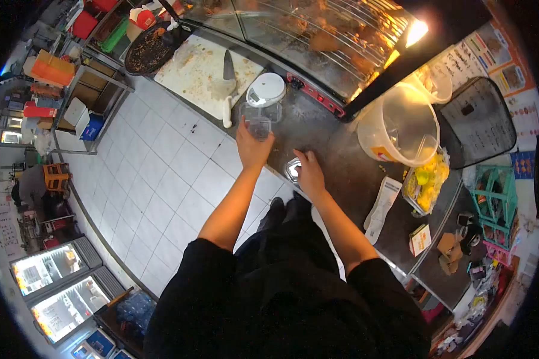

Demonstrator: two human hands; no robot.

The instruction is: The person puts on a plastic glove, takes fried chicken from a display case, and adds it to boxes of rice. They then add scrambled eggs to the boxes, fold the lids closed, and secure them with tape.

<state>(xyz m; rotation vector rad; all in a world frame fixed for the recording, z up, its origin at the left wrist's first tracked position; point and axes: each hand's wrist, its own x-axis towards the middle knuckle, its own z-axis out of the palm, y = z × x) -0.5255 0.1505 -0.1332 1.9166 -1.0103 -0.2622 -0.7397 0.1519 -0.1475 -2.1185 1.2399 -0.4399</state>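
Note:
My left hand [254,148] grips a clear plastic tub [259,126] near the counter's front edge. Just behind it lies another clear plastic container [273,112], beside the round white kitchen scale [266,90]. Farther right, my right hand [309,173] has its fingers closed at the side of a small shiny, squarish container [292,170] at the counter edge. Glare covers the inside of that container, so its contents cannot be made out. A knife [228,66] rests on the stained white cutting board [188,72] beyond my left hand.
A lit glass display cabinet [317,36] stands at the back of the dark counter [341,179]. To the right are a large translucent bucket [395,128], a tray of yellow items [425,179], a long paper packet [382,206] and a small box [420,239]. White tiled floor [161,179] lies left.

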